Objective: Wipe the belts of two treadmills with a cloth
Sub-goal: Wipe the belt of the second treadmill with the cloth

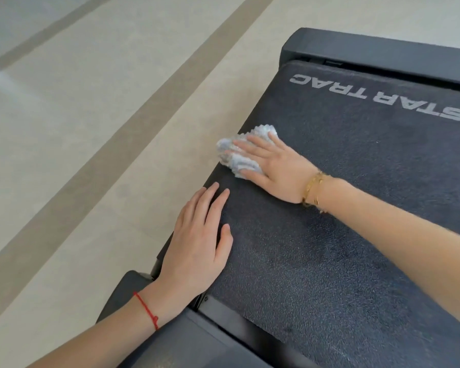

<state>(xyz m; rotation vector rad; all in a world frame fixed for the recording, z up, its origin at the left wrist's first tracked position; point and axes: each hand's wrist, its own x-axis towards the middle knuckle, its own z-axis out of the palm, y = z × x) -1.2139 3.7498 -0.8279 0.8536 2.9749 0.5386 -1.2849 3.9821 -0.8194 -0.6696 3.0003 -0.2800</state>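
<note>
Head view: wiping in hand on one treadmill belt (343,208), near its left edge, toward the end printed STAR TRAC (377,98). Right hand (274,168) laid flat, fingers straight and spread, pressing a pale bunched cloth (231,152) down onto the dark textured surface. Cloth mostly ahead of and under the fingertips, bunched up between them, its far corner reaching the belt's left border. Left hand (197,243) flat as well, fingers straight and together, resting on the belt's left margin just nearer the body than the cloth, holding nothing; apparently a brace.

Judged stage: early to middle, only one treadmill in sight, no second machine visible. Next move, likely: a sweep of the cloth across or along the belt, with steady downward pressure so the bunched fabric does not roll out from under the fingers. Possible snag: cloth slipping off the edge onto the pale floor (91,115). Gold bracelet (314,189) on right wrist, red thread (146,309) on left
</note>
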